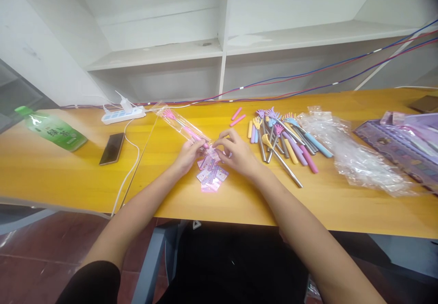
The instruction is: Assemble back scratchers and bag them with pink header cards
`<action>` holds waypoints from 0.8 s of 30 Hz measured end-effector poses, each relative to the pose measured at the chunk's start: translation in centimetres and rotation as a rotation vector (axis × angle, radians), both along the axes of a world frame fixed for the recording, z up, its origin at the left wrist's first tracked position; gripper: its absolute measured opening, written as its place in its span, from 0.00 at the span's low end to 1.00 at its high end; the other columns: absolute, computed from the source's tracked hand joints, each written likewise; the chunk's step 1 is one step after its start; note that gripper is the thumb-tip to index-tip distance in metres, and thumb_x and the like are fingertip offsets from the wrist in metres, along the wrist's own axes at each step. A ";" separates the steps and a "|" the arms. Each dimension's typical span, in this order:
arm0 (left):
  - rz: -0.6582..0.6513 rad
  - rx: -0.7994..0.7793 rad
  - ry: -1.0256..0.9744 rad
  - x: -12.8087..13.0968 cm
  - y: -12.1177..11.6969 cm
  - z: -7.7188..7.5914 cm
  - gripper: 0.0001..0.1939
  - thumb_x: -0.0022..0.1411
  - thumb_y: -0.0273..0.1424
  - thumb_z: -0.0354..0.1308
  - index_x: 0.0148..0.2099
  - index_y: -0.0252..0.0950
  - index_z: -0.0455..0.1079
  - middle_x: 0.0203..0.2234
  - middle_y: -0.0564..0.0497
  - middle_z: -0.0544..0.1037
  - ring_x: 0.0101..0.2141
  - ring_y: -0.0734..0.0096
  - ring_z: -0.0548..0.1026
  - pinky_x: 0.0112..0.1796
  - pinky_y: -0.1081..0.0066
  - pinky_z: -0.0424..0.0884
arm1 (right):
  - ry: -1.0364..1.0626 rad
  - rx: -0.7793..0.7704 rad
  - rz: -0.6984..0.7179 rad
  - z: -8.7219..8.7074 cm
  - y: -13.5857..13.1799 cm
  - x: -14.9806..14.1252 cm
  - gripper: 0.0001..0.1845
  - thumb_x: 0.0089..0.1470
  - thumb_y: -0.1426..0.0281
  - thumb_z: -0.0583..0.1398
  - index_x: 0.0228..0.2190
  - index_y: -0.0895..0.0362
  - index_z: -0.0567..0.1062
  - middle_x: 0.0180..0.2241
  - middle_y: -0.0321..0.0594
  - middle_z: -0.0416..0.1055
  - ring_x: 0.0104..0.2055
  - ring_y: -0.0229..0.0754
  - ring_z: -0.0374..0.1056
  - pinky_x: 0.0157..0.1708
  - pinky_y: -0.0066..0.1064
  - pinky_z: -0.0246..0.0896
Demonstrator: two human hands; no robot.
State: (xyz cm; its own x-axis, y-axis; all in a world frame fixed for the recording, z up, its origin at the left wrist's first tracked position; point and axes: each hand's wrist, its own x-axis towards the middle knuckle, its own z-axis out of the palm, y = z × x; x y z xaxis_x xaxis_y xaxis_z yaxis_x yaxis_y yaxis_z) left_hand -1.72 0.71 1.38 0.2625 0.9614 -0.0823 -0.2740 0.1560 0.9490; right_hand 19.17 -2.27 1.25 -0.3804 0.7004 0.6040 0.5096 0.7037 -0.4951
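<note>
My left hand [189, 154] is closed round the handle end of a pink back scratcher [169, 114] in a clear plastic bag [182, 123]. The scratcher slants away to the upper left, its small hand-shaped head at the far end. Close beside the handle end, my right hand [236, 152] has its thumb and fingers pinched together by the bag's near end; what they hold is too small to make out. Beneath both hands lies a loose pile of small pink and purple printed cards [212, 175], partly hidden by the fingers.
To the right lie several colourful back scratchers [287, 133], a heap of clear bags [359, 153] and a purple printed package [393, 146]. Two pink sticks [237, 120] lie behind. Leftward are a phone [112, 148], a power strip [123, 115] and a green bottle [51, 128].
</note>
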 end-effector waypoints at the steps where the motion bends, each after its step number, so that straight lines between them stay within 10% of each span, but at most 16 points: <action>1: -0.009 0.000 0.019 0.0 0.0 -0.1 0.18 0.53 0.41 0.74 0.36 0.35 0.74 0.28 0.53 0.77 0.28 0.75 0.73 0.32 0.72 0.69 | -0.001 0.010 0.011 0.1 -0.1 0.0 0.07 0.66 0.71 0.61 0.45 0.51 0.76 0.49 0.44 0.65 0.31 0.36 0.65 0.35 0.34 0.65; 24: -0.319 0.052 0.110 0.3 -0.8 -1.2 0.22 0.55 0.45 0.71 0.41 0.32 0.73 0.25 0.51 0.78 0.26 0.72 0.75 0.30 0.72 0.69 | 0.041 -0.104 0.024 0.3 -0.3 -0.3 0.04 0.68 0.67 0.60 0.42 0.53 0.74 0.43 0.41 0.70 0.31 0.37 0.65 0.37 0.33 0.63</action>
State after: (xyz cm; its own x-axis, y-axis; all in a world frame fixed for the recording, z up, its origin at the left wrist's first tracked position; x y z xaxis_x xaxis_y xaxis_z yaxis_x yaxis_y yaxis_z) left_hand -1.38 -0.08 0.15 0.5433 0.8357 -0.0799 -0.1149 0.1683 0.9790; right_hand 18.89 -2.55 1.57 -0.3739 0.7510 0.5442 0.4712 0.6592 -0.5860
